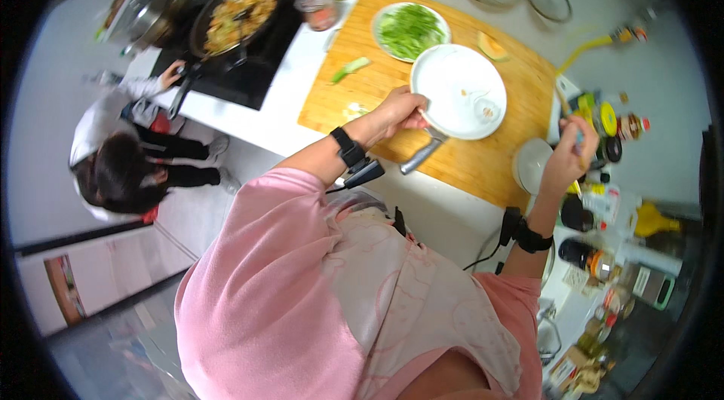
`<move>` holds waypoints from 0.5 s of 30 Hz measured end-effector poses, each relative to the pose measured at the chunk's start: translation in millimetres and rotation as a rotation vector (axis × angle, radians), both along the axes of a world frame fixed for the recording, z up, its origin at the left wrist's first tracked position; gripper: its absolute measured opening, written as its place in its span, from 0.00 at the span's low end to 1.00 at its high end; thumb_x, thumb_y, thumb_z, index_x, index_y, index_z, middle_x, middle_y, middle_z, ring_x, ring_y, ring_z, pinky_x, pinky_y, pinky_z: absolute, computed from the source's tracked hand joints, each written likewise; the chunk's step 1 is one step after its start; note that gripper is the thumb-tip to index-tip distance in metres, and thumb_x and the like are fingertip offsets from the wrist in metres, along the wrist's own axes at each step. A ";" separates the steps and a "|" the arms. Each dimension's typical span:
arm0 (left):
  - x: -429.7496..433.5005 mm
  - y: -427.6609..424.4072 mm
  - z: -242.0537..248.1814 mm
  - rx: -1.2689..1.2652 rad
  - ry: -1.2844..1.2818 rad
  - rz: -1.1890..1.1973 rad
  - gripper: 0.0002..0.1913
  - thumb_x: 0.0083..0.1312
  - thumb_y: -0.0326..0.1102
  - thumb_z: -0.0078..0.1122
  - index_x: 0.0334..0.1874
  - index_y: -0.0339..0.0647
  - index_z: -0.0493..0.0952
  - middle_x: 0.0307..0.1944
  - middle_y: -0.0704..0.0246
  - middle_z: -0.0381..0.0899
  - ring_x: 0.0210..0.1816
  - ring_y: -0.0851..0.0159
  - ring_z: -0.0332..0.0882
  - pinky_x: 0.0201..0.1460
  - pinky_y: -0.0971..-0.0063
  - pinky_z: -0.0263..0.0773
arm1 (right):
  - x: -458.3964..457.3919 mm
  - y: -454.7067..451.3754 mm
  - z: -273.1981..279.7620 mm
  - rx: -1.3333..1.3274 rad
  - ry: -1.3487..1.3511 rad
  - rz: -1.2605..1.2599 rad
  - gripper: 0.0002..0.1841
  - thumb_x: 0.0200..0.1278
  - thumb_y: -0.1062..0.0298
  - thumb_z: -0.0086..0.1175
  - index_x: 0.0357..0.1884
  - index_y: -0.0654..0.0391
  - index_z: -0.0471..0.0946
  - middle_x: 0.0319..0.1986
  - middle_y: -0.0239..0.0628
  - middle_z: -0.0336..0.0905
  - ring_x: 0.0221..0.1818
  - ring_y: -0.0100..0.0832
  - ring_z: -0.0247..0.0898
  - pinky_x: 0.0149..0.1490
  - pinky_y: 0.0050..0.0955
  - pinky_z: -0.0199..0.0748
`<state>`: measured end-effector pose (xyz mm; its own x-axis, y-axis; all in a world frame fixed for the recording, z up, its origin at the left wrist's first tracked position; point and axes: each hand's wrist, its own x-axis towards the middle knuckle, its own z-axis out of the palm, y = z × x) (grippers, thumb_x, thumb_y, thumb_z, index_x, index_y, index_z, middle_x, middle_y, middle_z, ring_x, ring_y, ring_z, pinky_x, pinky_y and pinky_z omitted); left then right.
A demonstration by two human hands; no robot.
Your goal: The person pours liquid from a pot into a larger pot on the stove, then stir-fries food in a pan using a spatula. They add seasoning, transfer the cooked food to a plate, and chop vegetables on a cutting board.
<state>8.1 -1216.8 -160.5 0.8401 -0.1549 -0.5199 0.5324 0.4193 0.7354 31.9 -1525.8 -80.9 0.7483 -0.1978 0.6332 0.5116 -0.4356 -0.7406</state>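
Observation:
My left hand (403, 109) grips the near-left rim of a white plate (452, 80), which has a few small food scraps on it. The plate is over a bamboo cutting board (362, 21). Below it the grey handle of a kitchen knife (421, 155) sticks out; the plate hides the blade. At the right, my right hand (568, 154) is closed around a slender wooden utensil (563, 101), too blurred to name exactly. Just left of that hand is a white bowl (530, 162). A dish of chopped greens (410, 32) stands behind the plate.
A piece of green stalk (350, 69) and an orange melon-like wedge (492, 47) lie on the board. A frying pan of food (237, 18) sits on the black cooktop (271, 69). Another person (121, 157) stands at left, one hand near the cooktop. Bottles (628, 126) crowd the right.

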 end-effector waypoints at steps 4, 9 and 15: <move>-72.3 83.9 20.2 0.116 -0.059 0.104 0.23 0.58 0.25 0.50 0.57 0.25 0.65 0.33 0.59 0.81 0.26 0.69 0.84 0.27 0.81 0.84 | 7.0 45.8 -74.8 -0.404 0.170 0.219 0.08 0.67 0.78 0.53 0.44 0.60 0.80 0.46 0.42 0.73 0.46 0.40 0.73 0.50 0.32 0.72; -137.4 158.1 26.4 0.013 -0.025 0.201 0.29 0.58 0.25 0.49 0.64 0.24 0.58 0.35 0.57 0.82 0.22 0.69 0.83 0.25 0.82 0.84 | 17.4 65.5 -122.7 -0.851 0.318 0.321 0.20 0.59 0.83 0.53 0.53 0.55 0.79 0.51 0.45 0.72 0.51 0.50 0.73 0.54 0.39 0.73; -187.0 233.5 21.0 -0.117 -0.092 0.220 0.31 0.59 0.25 0.50 0.66 0.28 0.57 0.35 0.55 0.82 0.21 0.68 0.84 0.26 0.81 0.85 | 3.5 127.7 -72.7 -1.137 0.423 0.275 0.27 0.59 0.79 0.51 0.63 0.55 0.73 0.61 0.54 0.71 0.60 0.53 0.70 0.62 0.41 0.70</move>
<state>-178.9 -983.3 -139.5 0.9031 -0.0178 -0.4290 0.3520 0.6030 0.7159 35.4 -1398.1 -153.6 0.8647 0.5005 0.0418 0.5010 -0.8536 -0.1427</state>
